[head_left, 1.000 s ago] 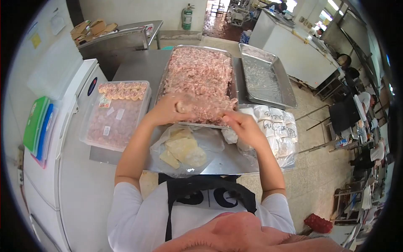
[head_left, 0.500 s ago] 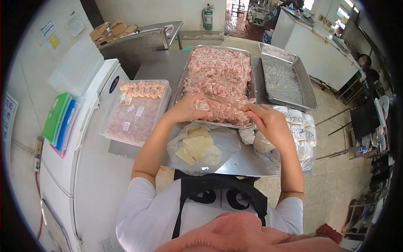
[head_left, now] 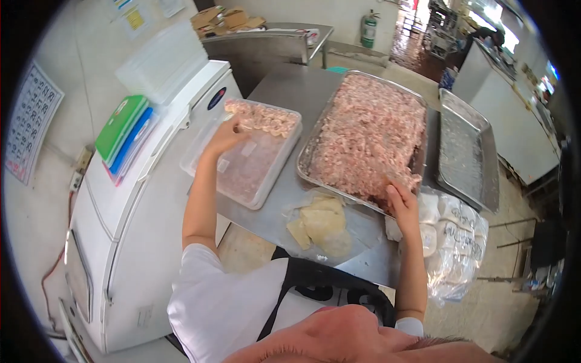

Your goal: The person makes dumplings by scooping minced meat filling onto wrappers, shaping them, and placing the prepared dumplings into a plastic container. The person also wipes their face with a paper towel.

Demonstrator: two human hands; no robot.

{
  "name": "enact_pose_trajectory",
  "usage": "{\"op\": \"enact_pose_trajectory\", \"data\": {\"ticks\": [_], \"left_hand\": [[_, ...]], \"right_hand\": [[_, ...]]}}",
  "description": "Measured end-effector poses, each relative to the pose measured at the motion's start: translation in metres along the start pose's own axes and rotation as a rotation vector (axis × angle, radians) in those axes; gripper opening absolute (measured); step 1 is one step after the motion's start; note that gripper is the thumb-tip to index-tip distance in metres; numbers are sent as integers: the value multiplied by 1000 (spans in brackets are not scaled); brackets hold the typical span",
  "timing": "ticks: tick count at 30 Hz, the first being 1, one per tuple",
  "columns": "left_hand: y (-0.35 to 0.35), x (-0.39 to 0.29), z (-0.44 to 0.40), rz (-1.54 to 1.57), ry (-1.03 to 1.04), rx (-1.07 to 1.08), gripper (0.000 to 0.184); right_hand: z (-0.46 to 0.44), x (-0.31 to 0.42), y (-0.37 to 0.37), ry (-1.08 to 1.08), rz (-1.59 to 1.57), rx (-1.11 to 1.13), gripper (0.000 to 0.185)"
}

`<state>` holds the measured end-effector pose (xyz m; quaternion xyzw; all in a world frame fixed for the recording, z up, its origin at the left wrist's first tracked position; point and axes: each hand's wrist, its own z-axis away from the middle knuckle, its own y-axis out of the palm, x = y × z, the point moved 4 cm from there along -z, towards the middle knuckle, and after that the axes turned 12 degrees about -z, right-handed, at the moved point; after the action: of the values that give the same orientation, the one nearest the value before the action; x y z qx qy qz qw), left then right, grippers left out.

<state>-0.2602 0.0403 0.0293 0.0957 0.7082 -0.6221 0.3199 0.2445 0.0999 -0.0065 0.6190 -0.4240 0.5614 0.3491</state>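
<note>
My left hand (head_left: 227,136) is over the lidless plastic container (head_left: 257,196), its fingers pinched on a meat-filled dumpling beside the rows of dumplings (head_left: 272,123). The fingers partly hide that dumpling. At the near right corner of the metal tray, my right hand (head_left: 402,202) grips a flat spatula, its blade mostly hidden by the ground meat (head_left: 369,133) that fills the tray (head_left: 308,172). Pale yellow dumpling wrappers (head_left: 324,221) lie on a plastic bag in front of me.
An emptied metal tray (head_left: 463,151) stands at the right. Wrapped white packs (head_left: 457,236) sit at the near right table edge. A white freezer (head_left: 145,224) flanks the table on the left, with coloured folders (head_left: 124,130) on it. Another person (head_left: 484,37) is far back.
My left hand has moved left from the meat tray to the container, carrying the filled wrapper. My right hand stays at the tray's near corner with the spatula. The view has swung left.
</note>
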Motion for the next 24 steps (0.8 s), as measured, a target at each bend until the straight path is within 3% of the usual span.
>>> {"op": "enact_pose_trajectory", "data": {"ticks": [1,3,6,9,13,15,18,22,24], "left_hand": [[-4,27,-4,-6,-17,-7,50],[-21,66,-9,-368,71,-424,54],[-32,83,-21,-430,9,-507,62],[-30,78,-34,-354,-166,-459,74],[-18,78,-54,-419,-194,-330,84],[-17,70,-58,-373,-229,-302,83],[-18,69,-75,-420,-133,-284,83],[-19,74,-84,-467,-19,-289,85],[-18,74,-79,-465,-50,-163,87]], "right_hand": [[1,-1,-3,79,-131,-52,29],[2,0,-3,93,-177,-57,29],[3,-2,-2,98,-215,-57,30],[2,0,-4,98,-240,-72,30],[4,1,-4,109,-294,-88,30],[6,-4,-5,17,-218,-154,31],[8,-9,-1,-35,-57,-135,29],[8,-2,1,-17,-69,-164,28],[8,-4,-1,30,-137,-163,28]]}}
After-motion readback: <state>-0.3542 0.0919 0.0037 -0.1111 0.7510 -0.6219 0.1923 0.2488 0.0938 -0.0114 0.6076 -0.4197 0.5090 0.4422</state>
